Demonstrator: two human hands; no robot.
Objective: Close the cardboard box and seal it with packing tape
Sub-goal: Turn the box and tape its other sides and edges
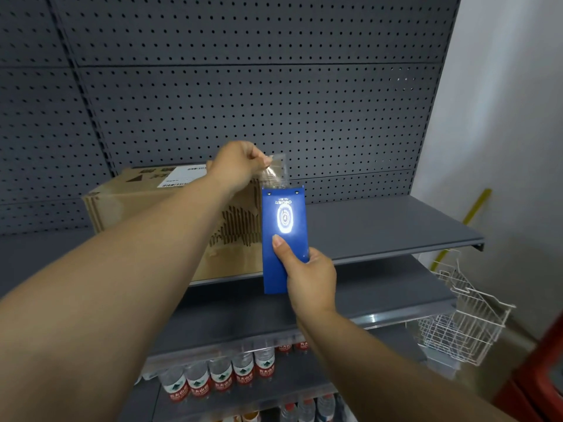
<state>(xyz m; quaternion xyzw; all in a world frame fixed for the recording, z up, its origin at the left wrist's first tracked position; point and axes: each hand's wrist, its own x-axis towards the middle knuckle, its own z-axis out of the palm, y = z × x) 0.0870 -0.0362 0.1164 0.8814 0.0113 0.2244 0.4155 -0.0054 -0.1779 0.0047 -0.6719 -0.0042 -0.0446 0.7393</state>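
A closed brown cardboard box [152, 199] with a white shipping label stands on the upper grey shelf [380, 226]. My right hand [307, 278] grips a blue tape dispenser [283, 236], held upright in front of the box's right end. My left hand [240, 166] pinches the free end of the clear packing tape [275, 172] just above the dispenser's top edge, next to the box's top right corner. My left forearm hides part of the box's front.
A grey pegboard wall [243, 86] backs the shelves. Water bottles [222, 373] with red labels fill a lower shelf. A white wire basket [463, 318] hangs at the right end, with a white wall and a yellow pole behind it.
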